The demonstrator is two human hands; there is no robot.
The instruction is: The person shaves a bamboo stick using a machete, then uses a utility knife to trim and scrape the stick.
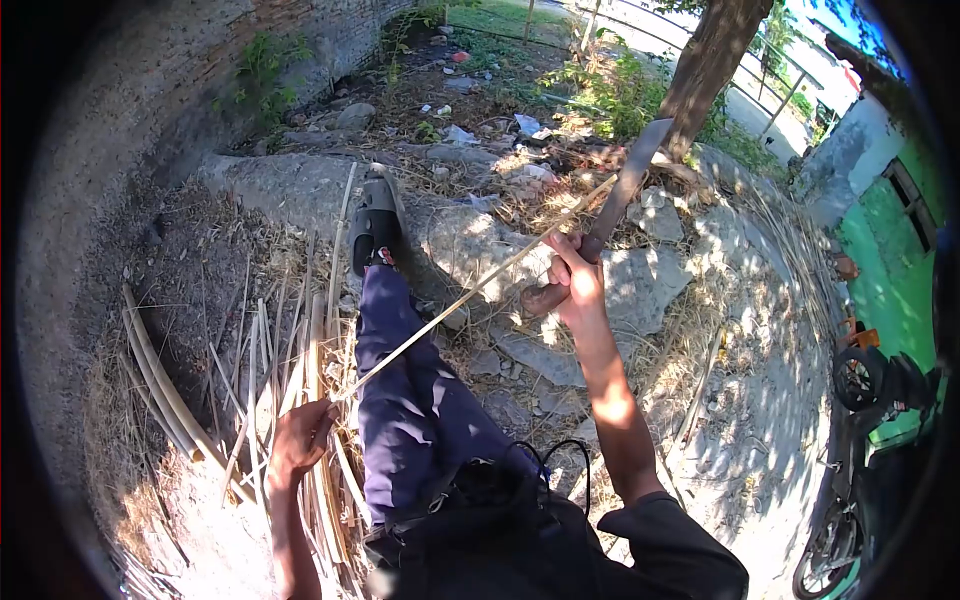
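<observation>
A long thin pale strip point(470, 292) slants across my legs, from lower left to upper right. My left hand point(303, 436) pinches its lower end. My right hand point(577, 275) is wrapped round the brown handle of a machete point(632, 180), whose broad blade points up and to the right. The strip's upper part passes by the fingers of my right hand and reaches the blade; whether those fingers also hold it is hard to tell. Split pale strips point(318, 400) lie on the ground beside my left hand.
A dark shoe point(378, 222) rests near a stone ledge point(270, 185). Thicker curved pieces point(165, 385) lie at the left. A tree trunk point(712, 65) rises at the upper right, a brick wall point(170, 80) stands at the left, and a motorcycle point(845, 500) is at the right edge.
</observation>
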